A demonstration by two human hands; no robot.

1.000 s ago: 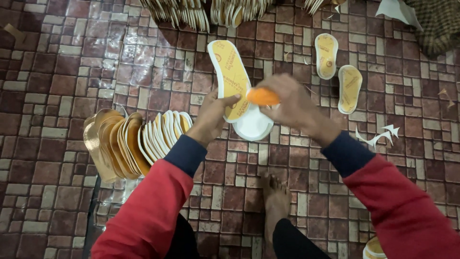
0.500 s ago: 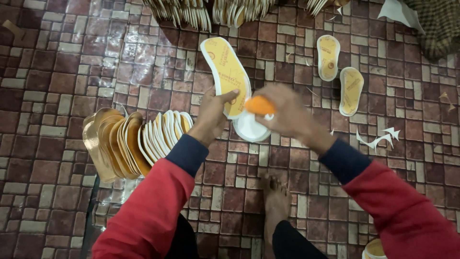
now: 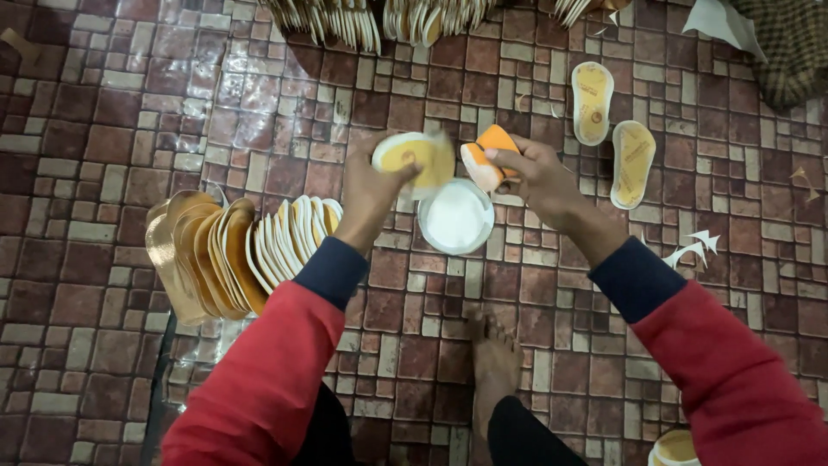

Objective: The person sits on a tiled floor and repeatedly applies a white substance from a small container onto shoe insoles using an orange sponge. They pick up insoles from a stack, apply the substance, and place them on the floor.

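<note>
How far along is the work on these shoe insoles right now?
Looking done: two insoles lie flat on the floor to the right. In hand: the left hand holds one insole while the right hand holds an orange sponge above a white bowl. Apparently left: a fanned stack of insoles by the left arm, and more bundles along the top edge.

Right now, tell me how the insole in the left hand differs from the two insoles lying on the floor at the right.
The held insole is lifted off the floor in the left hand, and it shows blurred and foreshortened; the two floor insoles lie flat, loose and sharp, with full outlines showing. The held insole is above the white bowl; the floor insoles lie apart from it, touched by neither hand. All share a yellow face with a white edge.
</note>
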